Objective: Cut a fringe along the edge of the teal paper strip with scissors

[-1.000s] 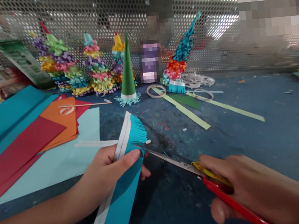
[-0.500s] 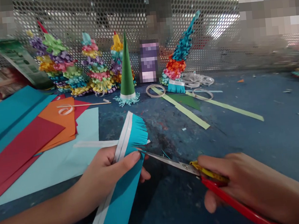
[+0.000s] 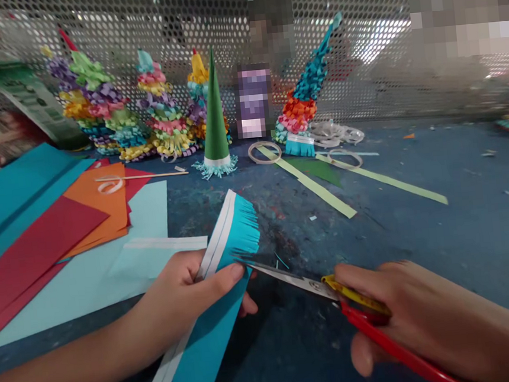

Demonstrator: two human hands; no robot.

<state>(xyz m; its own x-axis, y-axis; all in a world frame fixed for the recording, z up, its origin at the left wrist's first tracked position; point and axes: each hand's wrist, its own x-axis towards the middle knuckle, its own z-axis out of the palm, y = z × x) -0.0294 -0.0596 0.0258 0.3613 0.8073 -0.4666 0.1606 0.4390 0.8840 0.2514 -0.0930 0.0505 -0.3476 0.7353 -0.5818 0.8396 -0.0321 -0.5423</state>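
A long blue paper strip (image 3: 222, 330) with white tape along its left edge is pinched in my left hand (image 3: 205, 290), thumb on top. Its upper right side is cut into a fine fringe that curls outward. My right hand (image 3: 393, 303) grips a pair of scissors (image 3: 307, 284) with red and yellow handles. The blades look closed together, and their tips meet the strip's right edge just beside my left thumb, below the fringe. Most fingers of my left hand are hidden behind the paper.
Red (image 3: 41, 251), orange (image 3: 104, 210) and pale blue sheets (image 3: 150, 224) lie at left. A green cone (image 3: 215, 117) with fringed base stands behind. Fringed colourful cones (image 3: 163, 116), a bottle (image 3: 28, 98), tape rolls (image 3: 264, 152) and light green strips (image 3: 316, 185) line the back, before a perforated metal panel (image 3: 379, 85).
The blue strip's fringed end has shifted slightly right, and my left thumb moved a little with it. The scissors stay at the strip's edge, in nearly the same place.
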